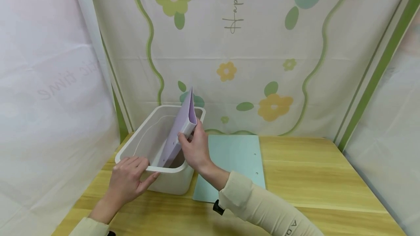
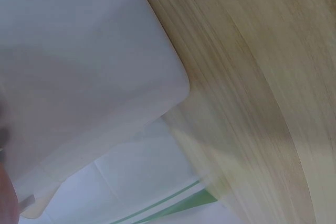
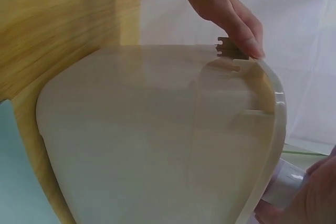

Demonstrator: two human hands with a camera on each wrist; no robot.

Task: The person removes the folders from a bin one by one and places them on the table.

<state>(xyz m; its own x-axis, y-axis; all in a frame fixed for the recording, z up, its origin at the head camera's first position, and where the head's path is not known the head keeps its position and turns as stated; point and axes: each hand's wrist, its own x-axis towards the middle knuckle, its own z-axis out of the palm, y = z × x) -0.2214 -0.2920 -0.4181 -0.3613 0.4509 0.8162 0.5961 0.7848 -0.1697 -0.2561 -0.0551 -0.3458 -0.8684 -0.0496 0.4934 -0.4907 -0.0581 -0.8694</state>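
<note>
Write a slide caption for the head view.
Right grip holds a lilac folder partly inside a white bin, left grip on its rim; a mint folder lies on the table.

Lilac on the folder (image 1: 175,134), and it's off-white for the bin (image 1: 170,184) — pale mint on the flat sheet (image 1: 231,156)! Yellow-brown wood grain streaks the surface (image 1: 302,177). Behind, a whitish curtain (image 1: 197,39) flashes green, teal and orange flowers, wavy green borders — and cream sleeves (image 1: 275,208), dark lettering on one.
</note>
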